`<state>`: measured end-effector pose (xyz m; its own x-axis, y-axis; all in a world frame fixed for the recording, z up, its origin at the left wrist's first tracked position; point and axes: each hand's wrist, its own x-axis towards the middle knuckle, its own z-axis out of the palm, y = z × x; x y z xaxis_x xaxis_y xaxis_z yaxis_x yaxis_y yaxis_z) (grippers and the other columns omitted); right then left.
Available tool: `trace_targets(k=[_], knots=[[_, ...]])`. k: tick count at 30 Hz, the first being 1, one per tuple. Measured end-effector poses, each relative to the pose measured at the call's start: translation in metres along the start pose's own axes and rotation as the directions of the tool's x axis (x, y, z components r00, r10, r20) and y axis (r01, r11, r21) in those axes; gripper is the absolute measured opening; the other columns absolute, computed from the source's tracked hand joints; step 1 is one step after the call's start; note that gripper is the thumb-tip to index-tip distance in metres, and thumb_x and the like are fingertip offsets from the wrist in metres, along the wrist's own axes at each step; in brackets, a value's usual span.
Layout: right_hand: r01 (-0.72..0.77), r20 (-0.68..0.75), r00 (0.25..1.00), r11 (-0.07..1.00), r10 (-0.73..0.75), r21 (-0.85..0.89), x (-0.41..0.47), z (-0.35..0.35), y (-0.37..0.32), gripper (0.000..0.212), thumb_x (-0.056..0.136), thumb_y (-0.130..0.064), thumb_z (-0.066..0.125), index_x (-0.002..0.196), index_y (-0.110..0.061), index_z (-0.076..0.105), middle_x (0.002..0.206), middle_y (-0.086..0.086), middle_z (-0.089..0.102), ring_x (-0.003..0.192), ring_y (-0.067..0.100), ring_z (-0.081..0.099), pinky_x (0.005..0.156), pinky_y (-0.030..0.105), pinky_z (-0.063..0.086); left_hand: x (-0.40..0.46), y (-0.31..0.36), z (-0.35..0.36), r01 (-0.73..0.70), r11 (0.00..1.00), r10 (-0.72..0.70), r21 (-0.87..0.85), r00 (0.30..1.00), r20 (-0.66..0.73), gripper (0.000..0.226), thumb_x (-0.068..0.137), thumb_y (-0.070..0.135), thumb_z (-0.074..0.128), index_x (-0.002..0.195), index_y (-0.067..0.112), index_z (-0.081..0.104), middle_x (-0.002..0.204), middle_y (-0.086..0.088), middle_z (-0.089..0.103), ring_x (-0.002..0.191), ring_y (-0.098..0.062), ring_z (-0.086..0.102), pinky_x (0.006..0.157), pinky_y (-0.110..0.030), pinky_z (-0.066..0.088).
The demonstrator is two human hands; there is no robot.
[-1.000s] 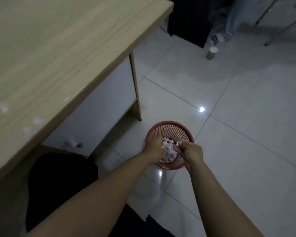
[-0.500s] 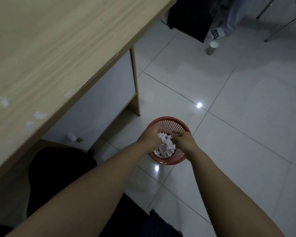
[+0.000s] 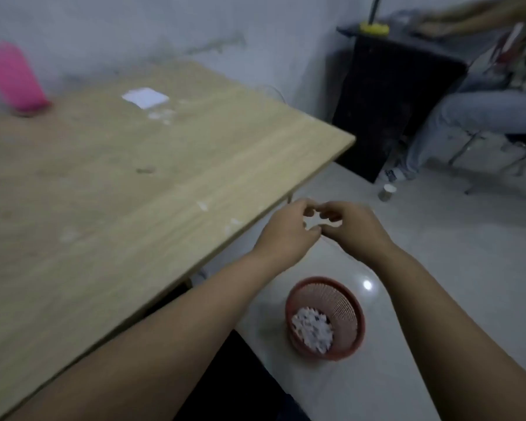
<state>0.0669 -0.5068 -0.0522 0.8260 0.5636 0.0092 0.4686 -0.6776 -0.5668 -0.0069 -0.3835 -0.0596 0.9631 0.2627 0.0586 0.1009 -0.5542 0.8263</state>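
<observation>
While left hand [image 3: 286,235] touches right hand [image 3: 356,228], paper scraps [image 3: 312,329] in red basket [image 3: 348,302]

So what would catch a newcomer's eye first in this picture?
The left hand and right hand hover with fingertips close together beside the edge of the wooden table. Below them on the floor stands a red basket with white paper scraps inside. A bright pink object sits at the table's far left.

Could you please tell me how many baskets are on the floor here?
1: the red basket stands on the floor beside the table, with white paper scraps inside. Another could be hidden under the table.
</observation>
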Motion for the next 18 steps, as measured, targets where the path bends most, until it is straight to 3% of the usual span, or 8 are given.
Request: trace_targets(k=[4,8,18], knots=[[0.195,-0.093,0.977,0.979,-0.19,0.055,0.015,-0.013,-0.092,0.032,0.078,-0.02,0.067,0.11,-0.021,0.065,0.094,-0.006,0.065,0.089,0.009,0.056,0.074,0.023,0.038,-0.029,0.029,-0.08,-0.079,0.994,0.059,-0.071,0.964,-0.26,0.034,0.082,0.012,0.062,0.115,0.02,0.057,0.106,0.007,0.059,0.088,-0.013,0.062,0.074,-0.024,0.046],[0.396,-0.085,0.917,0.915,-0.389,0.081,0.023,0.0,-0.187,0.032,0.079,-0.018,0.068,0.111,-0.019,0.065,0.1,-0.001,0.068,0.089,0.009,0.057,0.076,0.019,0.038,-0.071,0.027,-0.172,-0.071,0.997,0.046,-0.038,0.889,-0.456,0.041,0.084,0.013,0.062,0.124,0.019,0.053,0.113,0.007,0.059,0.095,-0.013,0.06,0.08,-0.025,0.047],[0.731,0.076,0.654,0.655,-0.752,0.19,-0.004,0.089,-0.41,0.033,0.08,-0.021,0.069,0.112,-0.021,0.064,0.103,0.0,0.067,0.09,0.009,0.056,0.077,0.023,0.041,-0.225,-0.038,-0.352,0.233,0.963,-0.034,0.137,0.604,-0.796,0.04,0.087,0.016,0.06,0.126,0.018,0.052,0.119,0.004,0.058,0.099,-0.013,0.057,0.081,-0.026,0.045]])
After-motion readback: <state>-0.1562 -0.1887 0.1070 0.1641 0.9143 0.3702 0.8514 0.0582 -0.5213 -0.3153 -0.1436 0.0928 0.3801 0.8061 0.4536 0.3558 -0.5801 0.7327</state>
